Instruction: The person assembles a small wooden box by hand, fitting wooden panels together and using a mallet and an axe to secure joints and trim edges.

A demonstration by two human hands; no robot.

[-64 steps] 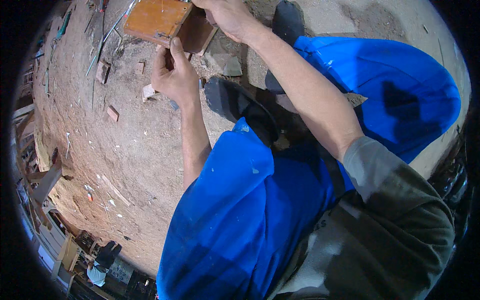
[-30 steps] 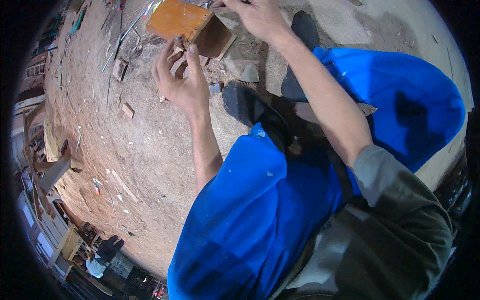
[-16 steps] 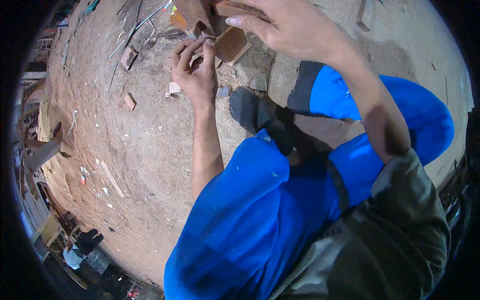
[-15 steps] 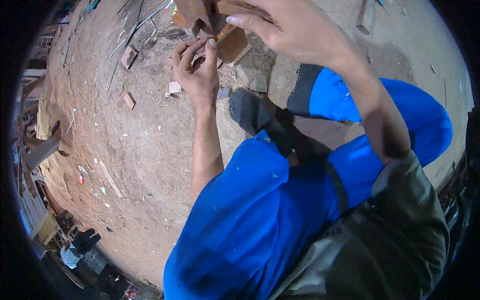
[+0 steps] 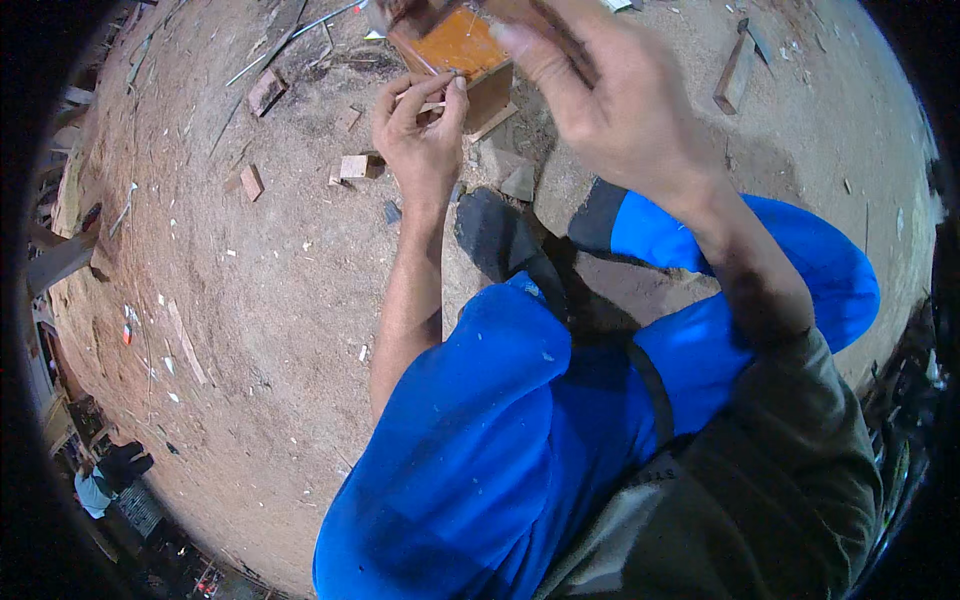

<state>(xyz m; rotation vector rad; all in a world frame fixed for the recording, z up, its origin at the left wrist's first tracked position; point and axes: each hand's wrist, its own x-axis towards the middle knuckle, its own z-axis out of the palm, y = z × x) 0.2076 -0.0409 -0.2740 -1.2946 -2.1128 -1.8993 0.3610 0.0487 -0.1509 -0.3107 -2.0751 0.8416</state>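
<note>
At the top of the view, my left hand [image 5: 420, 135] rests at the near edge of an orange-brown wooden block [image 5: 450, 45]. Its thumb and fingertips are pinched together there; whatever small thing they hold is too fine to make out. My right hand [image 5: 635, 100], smeared by motion, is raised to the right of the block. Its fingers wrap the handle of what looks like a brown wooden mallet [image 5: 415, 18], whose blocky head hangs over the block's far left part. The upper frame edge cuts off part of the mallet.
Small wood offcuts [image 5: 355, 167] lie on the dusty ground left of my left hand. A longer wood piece [image 5: 733, 75] with a dark blade-like part lies at the upper right. My blue-trousered legs [image 5: 450, 400] fill the lower middle. Far lower left is another person [image 5: 95, 490].
The mallet and my right hand have lifted away from the pinched left fingers, exposing more of the block's orange top. My left hand still pinches at its edge; the whole view has shifted slightly.
</note>
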